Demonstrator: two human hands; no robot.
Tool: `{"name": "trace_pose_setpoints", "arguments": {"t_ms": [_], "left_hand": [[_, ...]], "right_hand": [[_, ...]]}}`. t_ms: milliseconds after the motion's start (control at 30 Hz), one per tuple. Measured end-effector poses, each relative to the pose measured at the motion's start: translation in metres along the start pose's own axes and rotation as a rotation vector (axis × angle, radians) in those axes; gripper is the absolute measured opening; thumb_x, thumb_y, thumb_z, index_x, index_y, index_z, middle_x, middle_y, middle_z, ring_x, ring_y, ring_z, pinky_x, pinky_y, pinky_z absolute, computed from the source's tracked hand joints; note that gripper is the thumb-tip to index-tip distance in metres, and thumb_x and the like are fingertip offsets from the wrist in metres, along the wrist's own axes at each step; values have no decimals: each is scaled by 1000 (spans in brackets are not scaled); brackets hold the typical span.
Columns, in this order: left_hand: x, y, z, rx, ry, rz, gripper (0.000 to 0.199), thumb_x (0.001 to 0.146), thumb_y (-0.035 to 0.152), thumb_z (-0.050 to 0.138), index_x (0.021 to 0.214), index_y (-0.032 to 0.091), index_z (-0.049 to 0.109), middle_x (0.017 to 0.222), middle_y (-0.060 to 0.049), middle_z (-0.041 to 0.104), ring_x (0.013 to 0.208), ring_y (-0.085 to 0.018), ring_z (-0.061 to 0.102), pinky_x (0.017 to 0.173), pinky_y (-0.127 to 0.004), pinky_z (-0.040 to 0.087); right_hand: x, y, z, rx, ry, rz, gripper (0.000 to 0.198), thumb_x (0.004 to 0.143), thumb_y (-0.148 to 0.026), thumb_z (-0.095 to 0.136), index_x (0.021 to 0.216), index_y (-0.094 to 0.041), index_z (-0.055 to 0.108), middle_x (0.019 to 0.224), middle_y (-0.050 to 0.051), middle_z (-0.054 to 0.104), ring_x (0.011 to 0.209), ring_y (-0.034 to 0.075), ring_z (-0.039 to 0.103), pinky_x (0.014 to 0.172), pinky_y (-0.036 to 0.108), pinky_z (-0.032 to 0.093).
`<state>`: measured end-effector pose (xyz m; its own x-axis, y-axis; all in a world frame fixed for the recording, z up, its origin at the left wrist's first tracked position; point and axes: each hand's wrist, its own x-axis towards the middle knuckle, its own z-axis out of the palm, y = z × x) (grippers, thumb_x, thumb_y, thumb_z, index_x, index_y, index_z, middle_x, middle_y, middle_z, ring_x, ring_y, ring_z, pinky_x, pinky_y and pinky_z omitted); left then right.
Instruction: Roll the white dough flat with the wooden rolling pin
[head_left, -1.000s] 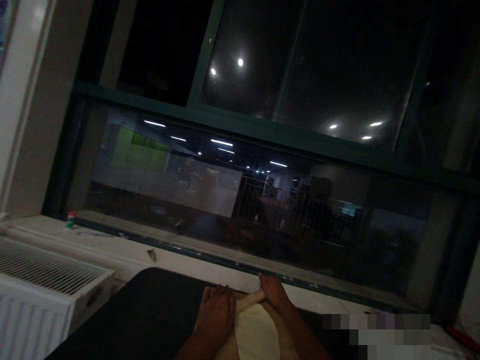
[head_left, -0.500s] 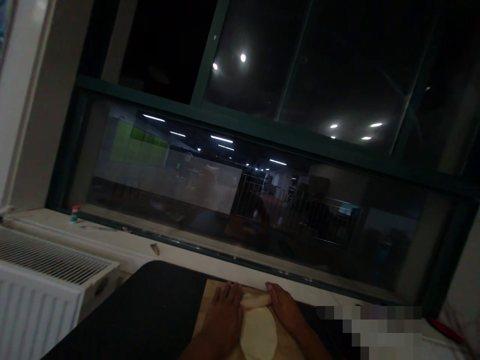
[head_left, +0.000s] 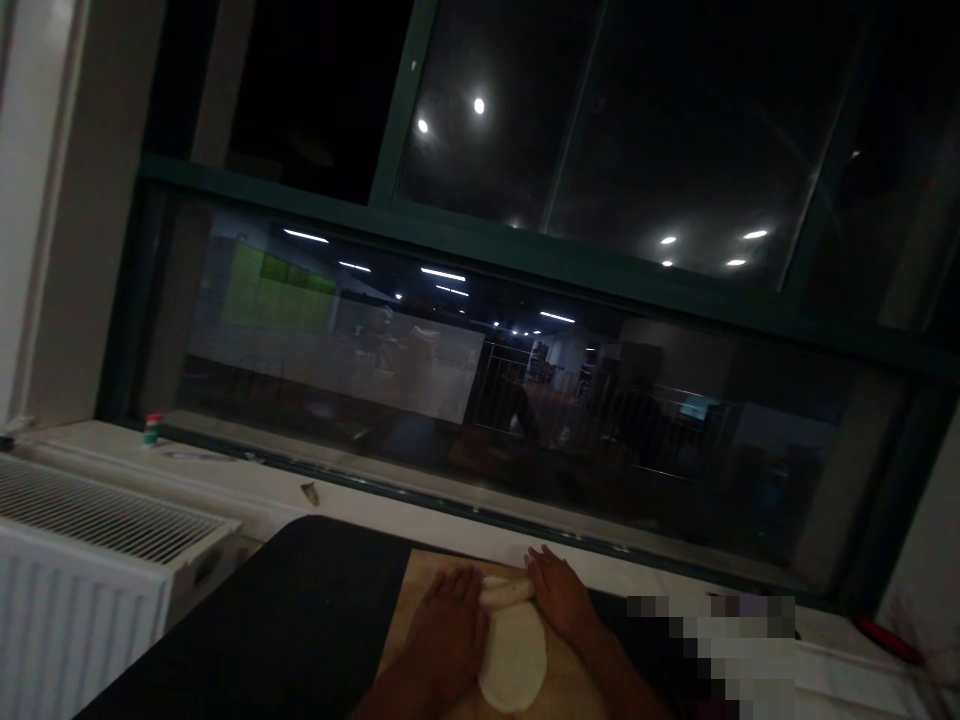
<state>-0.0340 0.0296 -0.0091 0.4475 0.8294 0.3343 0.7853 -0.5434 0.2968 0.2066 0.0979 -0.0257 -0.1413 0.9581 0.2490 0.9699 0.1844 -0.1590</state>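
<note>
A round, flat sheet of pale dough (head_left: 514,662) lies on a light wooden board (head_left: 396,625). Across its far edge is a pale, short cylinder that looks like a rolling pin (head_left: 507,592), its ends hidden under my hands. My left hand (head_left: 448,625) rests palm down over the left end, fingers stretched forward. Over the right end lies my right hand (head_left: 559,592), its fingers also extended and pointing to the window. Neither hand's fingers are seen curled around the cylinder.
The board lies on a black tabletop (head_left: 300,610) against a white windowsill (head_left: 375,508). A white radiator (head_left: 82,590) stands at left. On the sill are a small red-and-green container (head_left: 152,429) and a small scrap (head_left: 310,493). A dark window (head_left: 420,390) fills the background.
My right hand's fingers have straightened out and now lie flatter over the cylinder's right end. The left hand stays on the other end. The view has shifted slightly.
</note>
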Motion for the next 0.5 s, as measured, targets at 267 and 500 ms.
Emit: {"name": "trace_pose_setpoints", "arguments": {"t_ms": [267,500], "left_hand": [[31,-26,11,29,34,-63,54,100,38,18,133,18,55,139,-12,55,132,-28,45,113,-52,25],[53,-43,4,95,9,-128,53,99,37,18,117,21,65,122,-11,66,118,-30,55,103,-53,32]], "right_hand": [[41,-5,3,-110,-45,-19,50,100,-35,25,109,-16,70,110,13,71,111,25,62,96,37,44],[70,-2,9,-168,-129,-109,29,95,-21,42,109,-21,67,111,10,69,108,24,62,91,39,47]]}}
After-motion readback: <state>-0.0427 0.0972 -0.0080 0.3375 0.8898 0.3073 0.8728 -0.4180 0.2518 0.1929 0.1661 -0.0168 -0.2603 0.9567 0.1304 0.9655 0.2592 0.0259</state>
